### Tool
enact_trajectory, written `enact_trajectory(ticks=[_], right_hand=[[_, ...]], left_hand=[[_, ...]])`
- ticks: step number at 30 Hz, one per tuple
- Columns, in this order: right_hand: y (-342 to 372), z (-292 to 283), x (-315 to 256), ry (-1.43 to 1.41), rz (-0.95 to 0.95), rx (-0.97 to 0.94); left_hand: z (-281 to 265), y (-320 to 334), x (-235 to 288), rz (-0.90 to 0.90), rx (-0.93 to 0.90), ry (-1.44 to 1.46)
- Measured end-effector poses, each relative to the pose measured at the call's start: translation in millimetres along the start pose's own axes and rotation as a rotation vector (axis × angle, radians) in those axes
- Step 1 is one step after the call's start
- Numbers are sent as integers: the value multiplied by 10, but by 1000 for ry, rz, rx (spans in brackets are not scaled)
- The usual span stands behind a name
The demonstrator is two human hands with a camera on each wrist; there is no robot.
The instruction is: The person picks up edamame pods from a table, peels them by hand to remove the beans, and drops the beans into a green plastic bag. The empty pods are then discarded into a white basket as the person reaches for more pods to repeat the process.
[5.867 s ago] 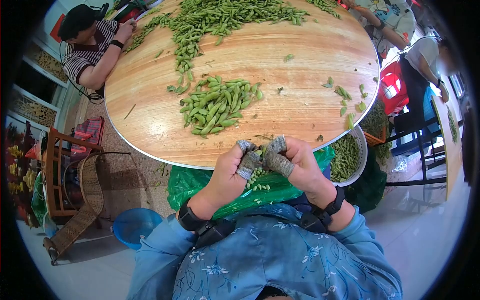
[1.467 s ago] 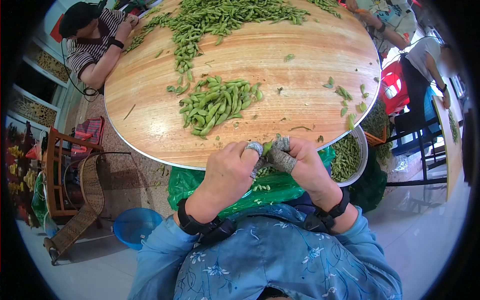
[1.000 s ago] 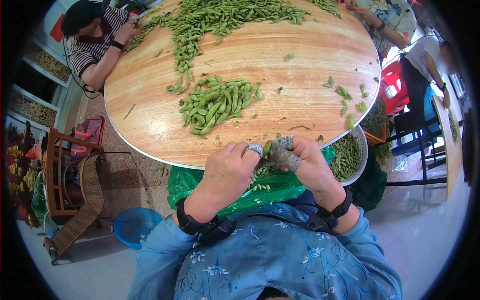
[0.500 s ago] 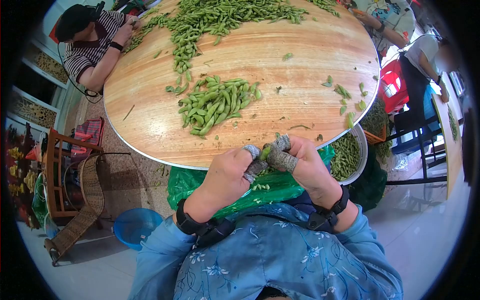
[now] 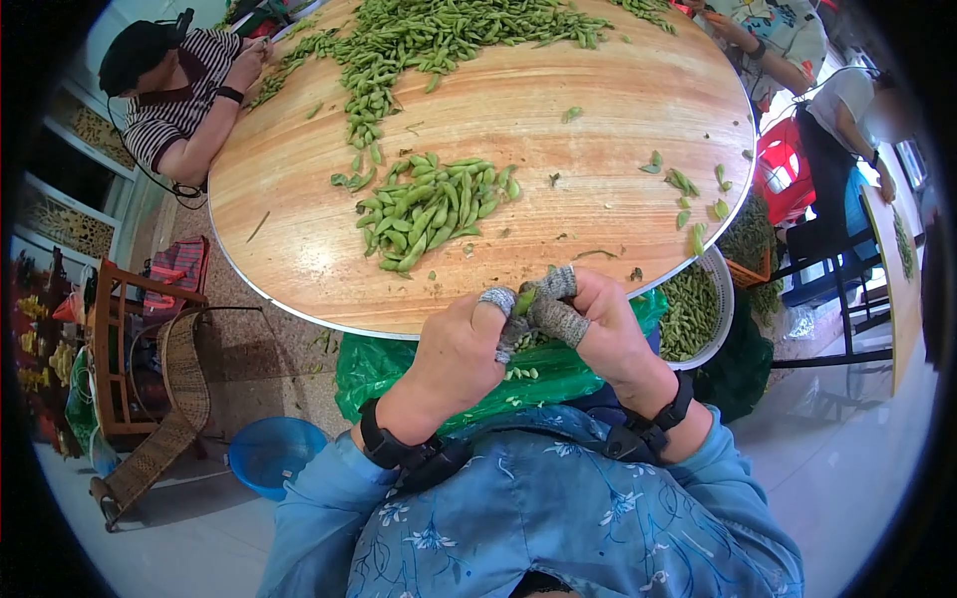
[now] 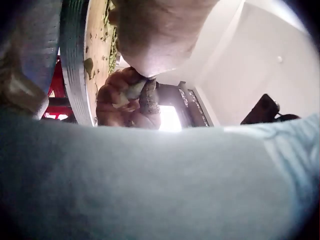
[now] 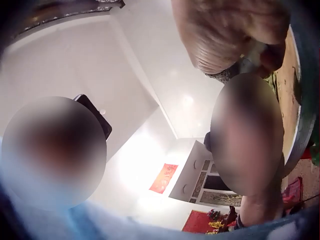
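Observation:
At the table's near edge, my left hand [image 5: 454, 349] and right hand [image 5: 603, 324] meet, with grey knitted covers on thumbs and forefingers. Between their fingertips both pinch one green pod [image 5: 524, 302]. Shelled beans [image 5: 520, 375] lie below the hands on a green plastic sheet [image 5: 369, 374] over the lap. A small heap of pods [image 5: 429, 214] rests on the wooden table [image 5: 598, 149] beyond the left hand. In the left wrist view the near hand [image 6: 162, 35] is large and its fingertips are hidden; the right wrist view shows a palm [image 7: 230, 35] from below.
A larger pile of pods [image 5: 429, 40] covers the table's far side. Right of the lap stands a white basket [image 5: 720, 319] of pods. A blue basin [image 5: 274, 453] and wooden chair [image 5: 120, 349] are at the left. Other people sit or stand around the table.
Compared with the oldest frame, a stem lies on the table near the right hand. Over the last second the hands have shifted only slightly, still around a pod. The person at left has lifted their head.

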State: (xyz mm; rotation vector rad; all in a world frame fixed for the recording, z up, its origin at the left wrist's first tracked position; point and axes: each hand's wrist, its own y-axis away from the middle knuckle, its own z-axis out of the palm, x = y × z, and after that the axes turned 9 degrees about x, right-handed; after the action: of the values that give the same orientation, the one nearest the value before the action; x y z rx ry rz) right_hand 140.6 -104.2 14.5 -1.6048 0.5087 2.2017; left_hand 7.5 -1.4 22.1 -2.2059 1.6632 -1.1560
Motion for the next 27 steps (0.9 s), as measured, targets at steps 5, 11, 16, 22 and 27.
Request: enact_trajectory(ticks=[5,11,16,22,27], right_hand=[[12,55,-19,45,-86,3],[16,44,-47,90,-74,15],[18,70,-61,308,-229,27],[-13,143,-88,661,-476,-30],[-82,-81,-138,638,-505,199]], left_hand=[[17,11,25,-305,2,411],[-43,-65,-4,-757,-105,849],[-56,-82,-11,-679,-85,771],[-97,-103,-48,-960,-121,1126],[-14,6,-112,-582,-13,792]])
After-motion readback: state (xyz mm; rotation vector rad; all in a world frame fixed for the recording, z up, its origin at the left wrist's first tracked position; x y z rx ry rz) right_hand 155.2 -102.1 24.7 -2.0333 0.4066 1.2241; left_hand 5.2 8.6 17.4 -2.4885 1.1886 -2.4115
